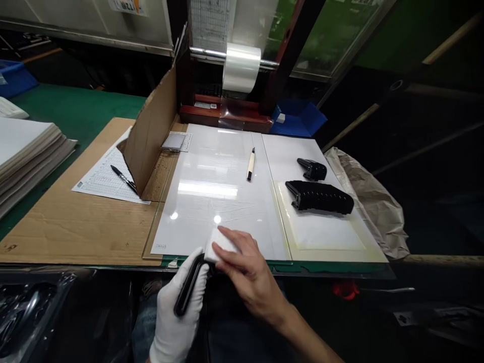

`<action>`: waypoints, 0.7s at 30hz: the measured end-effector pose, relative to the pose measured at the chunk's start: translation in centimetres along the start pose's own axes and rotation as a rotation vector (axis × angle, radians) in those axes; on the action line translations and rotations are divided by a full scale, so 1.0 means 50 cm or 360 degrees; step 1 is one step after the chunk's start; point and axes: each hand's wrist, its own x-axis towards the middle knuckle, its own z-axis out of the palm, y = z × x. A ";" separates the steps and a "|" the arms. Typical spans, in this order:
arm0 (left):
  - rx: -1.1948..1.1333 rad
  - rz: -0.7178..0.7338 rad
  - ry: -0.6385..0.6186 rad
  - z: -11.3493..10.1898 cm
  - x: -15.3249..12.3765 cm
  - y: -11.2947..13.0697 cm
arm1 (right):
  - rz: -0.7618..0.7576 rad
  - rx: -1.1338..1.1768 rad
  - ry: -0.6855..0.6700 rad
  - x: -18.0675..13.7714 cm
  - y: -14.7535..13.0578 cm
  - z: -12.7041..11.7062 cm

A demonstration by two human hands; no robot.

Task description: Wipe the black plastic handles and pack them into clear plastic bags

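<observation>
My left hand (pixel 177 307), in a white glove, is wrapped round a glossy black curved part (pixel 188 288) just off the table's front edge. My bare right hand (pixel 244 264) pinches a folded white cloth (pixel 220 243) against the upper end of that part. The far end of the black part is hidden behind the cloth and my fingers. To the right, a row of similar black parts (pixel 321 197) lies stacked side by side, with a smaller group (pixel 313 169) behind it. A utility knife (pixel 250 165) lies on the glass-covered white sheet (pixel 212 171).
A cardboard divider (pixel 155 126) stands upright at left, beside a printed form (pixel 108 171) with a black pen (pixel 123 177). A thick paper stack (pixel 30 151) sits far left. At the back are a clear film roll (pixel 242 68) and a blue bin (pixel 298 118).
</observation>
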 end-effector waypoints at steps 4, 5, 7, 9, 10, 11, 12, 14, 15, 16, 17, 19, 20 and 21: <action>0.0050 0.0133 0.0139 -0.027 0.000 0.007 | -0.0007 0.0027 -0.0065 0.060 -0.004 0.023; 0.0040 0.0071 0.0159 -0.030 0.000 0.019 | 0.0056 0.0070 -0.0058 0.095 -0.003 0.029; 0.0010 -0.0061 0.0218 -0.032 0.001 0.053 | 0.0205 0.0174 -0.0012 0.176 0.003 0.033; -0.0057 -0.0089 0.0312 -0.029 -0.001 0.089 | 0.0284 0.0230 0.0028 0.247 0.009 0.027; -0.0087 -0.0092 0.0352 -0.028 -0.002 0.105 | 0.0305 0.0243 0.0058 0.269 0.010 0.021; -0.0108 -0.0099 0.0374 -0.027 -0.004 0.116 | 0.0324 0.0257 0.0101 0.277 0.009 0.014; -0.0119 -0.0111 0.0379 -0.026 -0.005 0.124 | 0.0342 0.0273 0.0159 0.268 0.007 0.006; -0.0068 -0.0182 0.0386 -0.029 -0.004 0.127 | 0.0319 0.0291 0.0323 0.203 0.004 -0.010; -0.0030 -0.0227 0.0375 -0.031 -0.001 0.124 | 0.0266 0.0271 0.0423 0.148 0.006 -0.018; 0.0001 -0.0276 0.0336 -0.033 0.005 0.119 | 0.0190 0.0228 0.0529 0.083 0.012 -0.024; 0.0014 -0.0339 0.0274 -0.034 0.013 0.115 | 0.0095 0.0163 0.0652 0.012 0.023 -0.030; -0.0087 -0.0543 0.0118 -0.025 0.035 0.112 | -0.0013 0.0049 0.0681 -0.134 0.063 -0.039; -0.0224 -0.0660 0.0023 -0.013 0.048 0.116 | 0.0077 0.0045 0.0730 -0.199 0.093 -0.042; -0.0382 -0.0761 -0.0066 0.005 0.061 0.123 | 0.0358 0.0080 0.0959 -0.255 0.129 -0.045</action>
